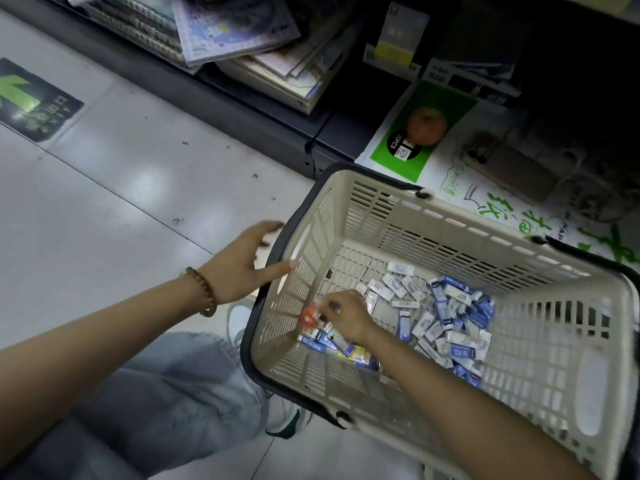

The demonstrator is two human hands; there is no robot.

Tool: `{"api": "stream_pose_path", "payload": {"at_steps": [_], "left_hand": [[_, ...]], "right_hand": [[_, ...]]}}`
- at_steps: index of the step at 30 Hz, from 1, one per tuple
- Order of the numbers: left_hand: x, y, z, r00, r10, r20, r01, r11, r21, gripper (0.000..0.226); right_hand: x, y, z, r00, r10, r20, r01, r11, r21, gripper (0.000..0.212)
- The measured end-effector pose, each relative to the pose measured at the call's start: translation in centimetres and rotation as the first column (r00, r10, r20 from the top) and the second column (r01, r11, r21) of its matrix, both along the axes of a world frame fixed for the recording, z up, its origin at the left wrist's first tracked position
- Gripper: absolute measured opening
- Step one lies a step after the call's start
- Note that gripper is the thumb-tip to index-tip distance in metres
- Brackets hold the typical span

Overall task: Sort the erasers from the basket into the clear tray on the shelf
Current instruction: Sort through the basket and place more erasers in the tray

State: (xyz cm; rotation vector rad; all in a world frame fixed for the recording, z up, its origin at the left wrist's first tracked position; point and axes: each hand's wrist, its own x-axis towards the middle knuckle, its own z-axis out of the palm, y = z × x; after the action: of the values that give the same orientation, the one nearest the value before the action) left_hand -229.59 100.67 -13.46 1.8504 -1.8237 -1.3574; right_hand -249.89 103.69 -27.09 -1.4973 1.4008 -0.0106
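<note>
My right hand (346, 315) in the slotted beige basket (460, 220), fingers curled round small rectangular erasers (446, 306) — blue-and-white sleeved blocks heaped on its floor. My left hand (242, 268) spread loose, thumb touching the wall.

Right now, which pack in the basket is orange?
The orange pack lies by the fingertips of the right hand, near the left wall of the basket. The other packs are mostly blue and white.

Single head-worn view — steeply downward, close above the basket (478, 233)
</note>
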Motion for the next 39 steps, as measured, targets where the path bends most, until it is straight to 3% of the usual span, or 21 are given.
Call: {"api": "stream_pose_path", "payload": {"at_steps": [2,4,6,8,12,14,16,18,22,26,30,34,37,39], "left_hand": [[-0.6,-0.1,1.1,0.996,-0.008,0.091,0.038,0.939,-0.341,0.058],[-1.6,-0.1,2.4,0.991,-0.075,0.108,0.119,0.862,-0.493,0.053],[-2.9,0.2,2.9,0.986,-0.138,0.09,0.163,0.882,-0.441,0.054],[-3.9,0.7,3.0,0.989,-0.137,0.06,0.148,0.947,-0.284,0.048],[-3.9,0.6,2.7,0.99,-0.01,-0.144,0.009,1.0,-0.003,0.023],[-3.5,0.6,2.2,0.974,0.046,-0.221,-0.024,0.995,0.1,0.017],[-3.2,0.6,1.8,0.944,0.111,-0.309,-0.049,0.979,0.199,0.013],[-3.1,0.6,1.6,0.882,0.209,-0.422,-0.068,0.943,0.325,0.014],[-3.0,0.5,1.6,0.799,0.337,-0.497,-0.076,0.878,0.473,0.028],[-3.0,0.2,1.8,0.767,0.31,-0.562,0.0,0.875,0.484,0.042],[-3.1,0.0,2.0,0.761,0.312,-0.569,0.025,0.862,0.506,0.033],[-3.5,-0.2,1.9,0.788,0.355,-0.503,-0.057,0.855,0.515,0.031],[-3.9,-0.3,2.0,0.781,0.412,-0.47,-0.115,0.834,0.539,0.01],[-4.3,-0.2,2.2,0.789,0.412,-0.455,-0.124,0.832,0.54,0.007]], "right_hand": [[-0.7,-1.0,3.5,0.97,-0.148,0.192,0.13,0.986,0.105,0.037],[-1.6,-2.3,6.9,0.897,-0.272,0.348,0.238,0.962,0.136,0.036],[-2.3,-3.1,9.7,0.789,-0.353,0.502,0.292,0.936,0.199,0.032],[-2.7,-3.3,11.3,0.709,-0.39,0.587,0.291,0.921,0.261,0.026],[-3.5,-2.5,11.1,0.65,-0.437,0.621,0.277,0.898,0.342,0.025],[-4.2,-1.4,9.0,0.694,-0.458,0.555,0.276,0.882,0.381,0.028],[-4.9,-0.1,5.6,0.873,-0.352,0.338,0.25,0.917,0.311,0.028],[-5.4,1.2,2.1,0.954,-0.275,0.116,0.231,0.926,0.3,0.038],[-4.6,2.5,-2.0,0.981,-0.19,-0.046,0.195,0.956,0.217,0.055],[-2.9,2.9,-3.1,0.969,-0.097,-0.229,0.114,0.992,0.063,0.067],[-2.5,2.7,-3.3,0.942,-0.24,-0.235,0.269,0.958,0.101,0.049],[-4.5,2.8,-2.8,0.924,-0.332,-0.188,0.365,0.915,0.175,0.041],[-6.5,2.3,-1.3,0.869,-0.481,-0.116,0.492,0.811,0.316,0.025],[-7.2,1.7,0.8,0.785,-0.618,-0.042,0.579,0.709,0.402,0.022]]}}
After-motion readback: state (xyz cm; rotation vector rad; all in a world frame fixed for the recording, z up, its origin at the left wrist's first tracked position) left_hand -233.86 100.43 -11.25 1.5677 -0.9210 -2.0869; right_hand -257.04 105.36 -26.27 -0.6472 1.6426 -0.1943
